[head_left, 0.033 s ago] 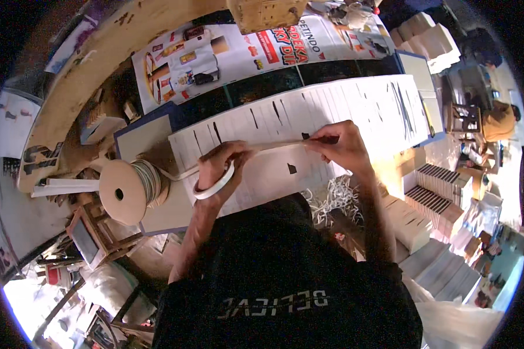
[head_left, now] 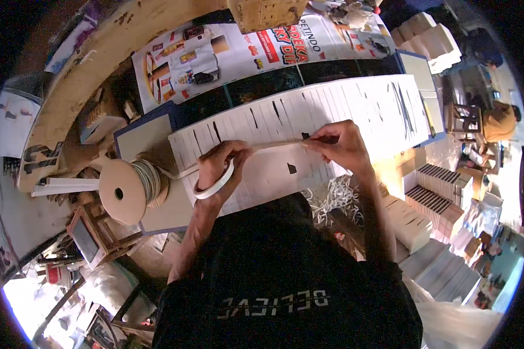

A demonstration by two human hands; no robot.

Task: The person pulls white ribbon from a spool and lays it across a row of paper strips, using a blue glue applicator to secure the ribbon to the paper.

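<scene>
Just beyond the dark shirt [head_left: 256,250], a pale strip [head_left: 276,145] is stretching between both hands, its long axis running left to right and rising slightly rightward. The left hand [head_left: 218,166] is curling its fingers around the strip (a white ring [head_left: 216,185] is resting against that hand, though whether it encircles it I cannot tell), while the right hand [head_left: 340,145] is pinching the other end between thumb and fingertips. The strip is trailing leftward to a cardboard spool [head_left: 121,192], so the left hand is lying nearer the supply. Behind the strip, a long white block [head_left: 355,107] with dark marks is running nearly parallel; whether they are touching, I cannot tell. Farther off, a printed sheet [head_left: 233,49] is lying across the bench.
</scene>
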